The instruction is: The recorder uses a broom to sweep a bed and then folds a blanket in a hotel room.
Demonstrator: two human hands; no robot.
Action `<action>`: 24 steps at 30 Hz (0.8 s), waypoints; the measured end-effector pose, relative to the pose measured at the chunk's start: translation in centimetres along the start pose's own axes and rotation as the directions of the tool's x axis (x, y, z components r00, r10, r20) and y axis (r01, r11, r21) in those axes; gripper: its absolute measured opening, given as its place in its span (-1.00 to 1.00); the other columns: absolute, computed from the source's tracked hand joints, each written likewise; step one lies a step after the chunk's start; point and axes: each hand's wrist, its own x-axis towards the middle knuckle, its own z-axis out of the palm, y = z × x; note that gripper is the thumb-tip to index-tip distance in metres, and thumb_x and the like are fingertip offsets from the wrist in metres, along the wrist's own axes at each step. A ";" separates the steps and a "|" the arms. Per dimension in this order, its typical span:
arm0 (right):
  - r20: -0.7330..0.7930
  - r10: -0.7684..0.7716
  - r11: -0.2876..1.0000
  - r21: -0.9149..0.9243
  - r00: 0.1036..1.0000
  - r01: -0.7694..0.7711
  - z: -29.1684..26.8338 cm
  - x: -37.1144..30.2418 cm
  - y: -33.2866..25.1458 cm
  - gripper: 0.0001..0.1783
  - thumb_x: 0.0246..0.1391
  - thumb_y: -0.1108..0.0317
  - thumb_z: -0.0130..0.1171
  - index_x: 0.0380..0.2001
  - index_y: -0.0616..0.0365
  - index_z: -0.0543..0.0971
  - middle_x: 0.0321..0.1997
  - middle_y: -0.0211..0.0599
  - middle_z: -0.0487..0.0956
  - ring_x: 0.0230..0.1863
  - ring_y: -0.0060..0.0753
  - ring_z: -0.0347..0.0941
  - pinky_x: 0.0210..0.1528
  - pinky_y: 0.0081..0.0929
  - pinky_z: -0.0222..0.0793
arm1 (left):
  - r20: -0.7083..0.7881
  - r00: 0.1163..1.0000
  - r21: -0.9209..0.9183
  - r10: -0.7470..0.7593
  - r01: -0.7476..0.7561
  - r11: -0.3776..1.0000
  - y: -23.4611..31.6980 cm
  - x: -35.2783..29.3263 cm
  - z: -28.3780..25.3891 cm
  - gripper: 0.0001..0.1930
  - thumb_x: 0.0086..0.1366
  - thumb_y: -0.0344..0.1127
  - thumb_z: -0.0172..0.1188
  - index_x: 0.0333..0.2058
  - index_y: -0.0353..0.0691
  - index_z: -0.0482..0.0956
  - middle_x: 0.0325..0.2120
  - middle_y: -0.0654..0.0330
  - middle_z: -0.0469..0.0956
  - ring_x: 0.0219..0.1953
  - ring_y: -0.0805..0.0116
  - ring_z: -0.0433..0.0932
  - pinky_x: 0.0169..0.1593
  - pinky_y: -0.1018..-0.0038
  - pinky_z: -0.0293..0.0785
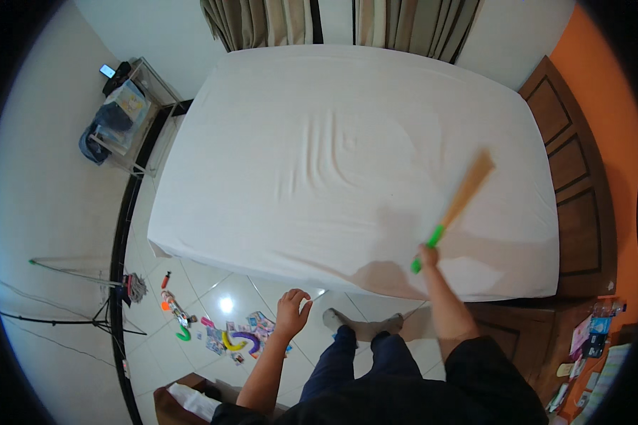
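Note:
My right hand point(429, 255) is closed around the green handle of a stick broom point(468, 186). The broom's tan bristles slant up and to the right over the bed, slightly blurred. A bed point(262, 205) with a white fitted sheet fills the middle of the view, with wrinkles near its centre. Whether the bristles touch the sheet I cannot tell. My left hand point(293, 312) hangs over the floor beside the bed's near edge, empty, its thumb apart from loosely bent fingers.
Scattered toys and cards point(241, 338) lie on the tiled floor at lower left. A mop point(133, 287) and a black tripod point(103, 324) stand by the left wall. A loaded rack point(124, 120) is at far left. The wooden headboard point(578, 184) and a cluttered cabinet point(532, 336) are right.

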 end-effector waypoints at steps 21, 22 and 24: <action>-0.084 -0.031 0.931 0.361 0.996 0.059 8.8 1.3 -9.8 -0.85 -0.28 0.34 0.05 -0.71 0.16 0.36 -0.78 -0.38 0.36 -0.74 -0.46 0.30 -0.68 -0.42 0.22 | -0.286 0.956 -0.168 -0.060 0.012 0.986 -1.2 5.7 -10.7 -0.90 -0.03 -0.50 0.10 -0.48 -0.28 0.39 -0.43 0.06 0.42 -0.31 0.12 0.39 -0.23 0.38 0.29; -0.107 -0.161 0.933 0.307 0.981 0.187 9.2 4.3 -6.1 -0.83 -0.26 0.32 0.05 -0.76 0.12 0.36 -0.78 -0.43 0.34 -0.74 -0.46 0.29 -0.71 -0.45 0.19 | -0.257 0.966 -0.204 -0.019 -0.035 0.978 -0.6 8.1 -9.8 -0.90 -0.03 -0.50 0.10 -0.48 -0.28 0.39 -0.43 0.06 0.42 -0.31 0.12 0.39 -0.23 0.38 0.29; 0.319 -0.060 0.998 0.053 0.946 0.045 18.7 -5.9 -8.2 -0.82 -0.22 0.29 0.07 -0.73 0.11 0.39 -0.72 -0.30 0.39 -0.70 -0.39 0.32 -0.66 -0.39 0.22 | -0.254 0.965 -0.122 -0.058 0.027 0.992 -2.6 8.1 -11.5 -0.90 -0.04 -0.50 0.10 -0.48 -0.28 0.39 -0.43 0.07 0.42 -0.31 0.12 0.39 -0.24 0.38 0.29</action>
